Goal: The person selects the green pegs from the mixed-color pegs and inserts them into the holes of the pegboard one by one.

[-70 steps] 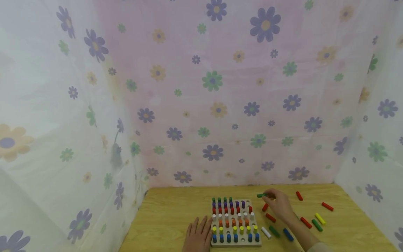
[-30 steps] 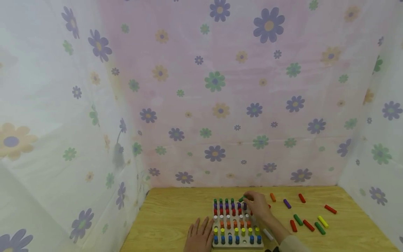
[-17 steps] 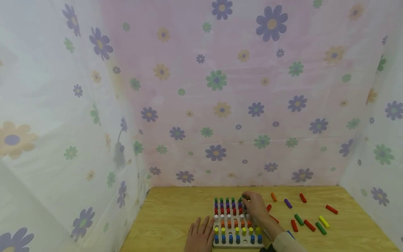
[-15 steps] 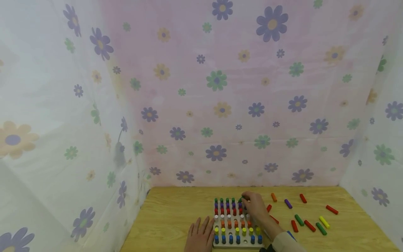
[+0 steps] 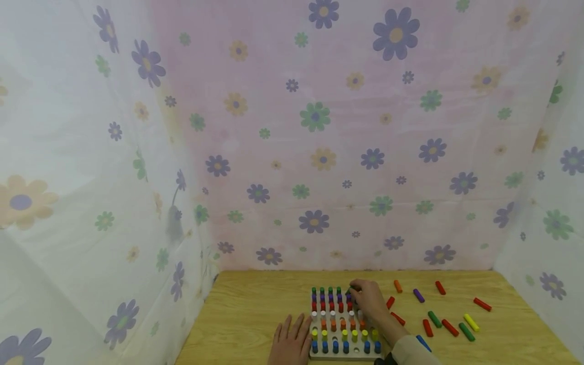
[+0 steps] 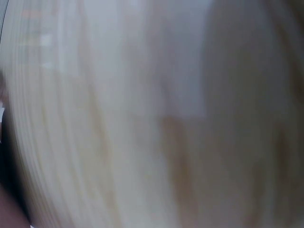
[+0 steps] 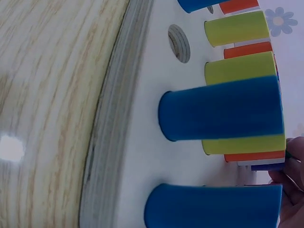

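A pegboard [image 5: 336, 356] stands on the table, holding rows of blue, yellow, orange, white, red, purple and green pegs. At its far row, my right hand [image 5: 370, 300] pinches a green peg [image 5: 349, 291] between thumb and fingers. The hand hides most of that peg and the board's far right corner, so I cannot tell how deep it sits. My left hand [image 5: 291, 340] lies spread on the table, fingertips at the board's left edge. In the right wrist view, blue pegs [image 7: 221, 109] fill the foreground and the right hand's fingers [image 7: 293, 183] show behind them.
Loose pegs lie right of the board on the wooden table [image 5: 242, 309]: several red ones [image 5: 482, 304], green ones [image 5: 467, 332], an orange [image 5: 398, 286], a purple [image 5: 418, 295], a yellow [image 5: 471, 323] and a blue [image 5: 423, 343]. A flowered curtain [image 5: 319, 177] encloses the table. The left wrist view is blurred.
My right hand has carried the green peg leftward from beside the board to its far row. The peg has gone from lying level to tilting upright and lower. My left hand has stayed put.
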